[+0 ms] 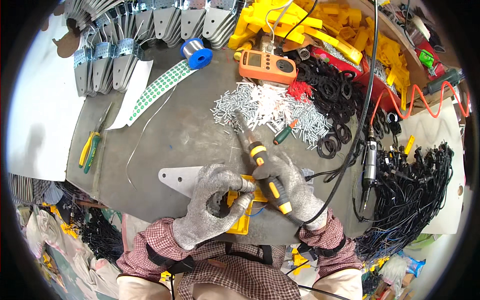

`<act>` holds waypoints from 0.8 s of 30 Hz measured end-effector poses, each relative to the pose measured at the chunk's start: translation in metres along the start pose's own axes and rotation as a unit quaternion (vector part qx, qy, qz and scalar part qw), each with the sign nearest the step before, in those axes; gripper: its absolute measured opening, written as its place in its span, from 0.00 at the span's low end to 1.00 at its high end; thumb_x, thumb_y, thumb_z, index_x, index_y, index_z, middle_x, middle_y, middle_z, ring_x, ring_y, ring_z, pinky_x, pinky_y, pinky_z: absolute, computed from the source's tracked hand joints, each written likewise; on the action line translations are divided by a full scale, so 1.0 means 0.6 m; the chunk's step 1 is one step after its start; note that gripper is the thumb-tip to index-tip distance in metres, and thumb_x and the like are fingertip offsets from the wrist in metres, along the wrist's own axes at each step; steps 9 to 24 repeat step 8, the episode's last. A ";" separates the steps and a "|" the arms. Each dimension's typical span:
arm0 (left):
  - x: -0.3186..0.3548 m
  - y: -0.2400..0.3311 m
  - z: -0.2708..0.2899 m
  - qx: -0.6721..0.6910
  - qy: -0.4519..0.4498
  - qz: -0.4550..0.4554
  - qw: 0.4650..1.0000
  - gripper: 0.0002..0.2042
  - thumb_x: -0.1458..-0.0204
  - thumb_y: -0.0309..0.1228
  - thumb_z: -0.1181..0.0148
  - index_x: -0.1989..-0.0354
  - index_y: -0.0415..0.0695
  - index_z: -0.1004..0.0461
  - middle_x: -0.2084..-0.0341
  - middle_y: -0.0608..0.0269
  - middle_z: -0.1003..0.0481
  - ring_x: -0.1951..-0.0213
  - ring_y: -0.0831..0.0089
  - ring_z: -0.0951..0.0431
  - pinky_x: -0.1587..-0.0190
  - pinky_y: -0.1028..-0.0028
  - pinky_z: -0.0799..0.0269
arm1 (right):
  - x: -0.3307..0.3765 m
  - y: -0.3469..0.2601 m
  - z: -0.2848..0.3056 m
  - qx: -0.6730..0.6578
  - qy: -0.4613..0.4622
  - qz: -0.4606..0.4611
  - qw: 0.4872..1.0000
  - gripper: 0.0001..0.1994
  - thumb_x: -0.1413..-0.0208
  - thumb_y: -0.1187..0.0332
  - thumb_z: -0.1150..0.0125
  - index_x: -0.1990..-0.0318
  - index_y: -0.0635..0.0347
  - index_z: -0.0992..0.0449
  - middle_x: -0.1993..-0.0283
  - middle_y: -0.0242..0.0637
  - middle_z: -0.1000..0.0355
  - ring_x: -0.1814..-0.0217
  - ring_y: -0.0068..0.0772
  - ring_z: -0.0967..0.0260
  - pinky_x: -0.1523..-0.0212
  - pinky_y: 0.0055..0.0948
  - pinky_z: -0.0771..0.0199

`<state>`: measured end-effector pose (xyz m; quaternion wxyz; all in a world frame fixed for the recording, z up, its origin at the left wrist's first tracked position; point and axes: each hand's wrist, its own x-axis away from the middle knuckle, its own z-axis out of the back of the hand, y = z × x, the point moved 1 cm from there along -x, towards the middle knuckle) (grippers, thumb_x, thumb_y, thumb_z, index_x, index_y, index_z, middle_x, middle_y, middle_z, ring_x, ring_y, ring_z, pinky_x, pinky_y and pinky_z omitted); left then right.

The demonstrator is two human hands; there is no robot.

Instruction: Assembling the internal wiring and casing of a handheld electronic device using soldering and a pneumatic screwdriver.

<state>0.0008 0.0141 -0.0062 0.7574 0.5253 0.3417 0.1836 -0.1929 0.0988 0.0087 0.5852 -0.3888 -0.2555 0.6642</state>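
Head view: a yellow plastic part (pixel 242 209) is pinned against the grey surface (pixel 190 135) near its front edge, between two gloved hands. The part is gripped by the left hand (pixel 212 200), whose fingers are curled shut around its left side. A soldering iron (pixel 260 162) with a black and orange handle is clasped in the closed right hand (pixel 290 187), its tip pointing away from the person toward a heap of small white and grey tubes (pixel 265 112). A flat metal plate (pixel 177 177) lies partly under the left hand. Farther out are seen an orange multimeter (pixel 267 65), a blue solder spool (pixel 196 52), black rubber rings (pixel 332 92) and yellow-handled pliers (pixel 92 145) at the left.
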 end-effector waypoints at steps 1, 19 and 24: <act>-0.003 0.003 -0.002 -0.002 0.014 0.004 1.000 0.11 0.53 0.21 0.32 0.62 0.48 0.22 0.66 0.64 0.23 0.60 0.61 0.27 0.48 0.61 0.37 | -0.001 0.009 0.004 0.042 0.004 0.017 0.999 0.13 0.43 0.69 0.42 0.50 0.54 0.26 0.57 0.47 0.28 0.52 0.57 0.31 0.49 0.49 0.31; 0.005 0.009 -0.010 -0.024 0.030 0.025 0.999 0.10 0.51 0.23 0.30 0.60 0.47 0.22 0.64 0.64 0.22 0.58 0.63 0.27 0.46 0.61 0.38 | 0.004 0.018 -0.015 -0.018 -0.021 -0.014 1.000 0.15 0.43 0.71 0.40 0.49 0.52 0.27 0.50 0.51 0.28 0.47 0.60 0.30 0.44 0.51 0.32; 0.005 0.009 -0.010 -0.024 0.030 0.025 0.999 0.10 0.51 0.23 0.30 0.60 0.47 0.22 0.64 0.64 0.22 0.58 0.63 0.27 0.46 0.61 0.38 | 0.004 0.018 -0.015 -0.018 -0.021 -0.014 1.000 0.15 0.43 0.71 0.40 0.49 0.52 0.27 0.50 0.51 0.28 0.47 0.60 0.30 0.44 0.51 0.32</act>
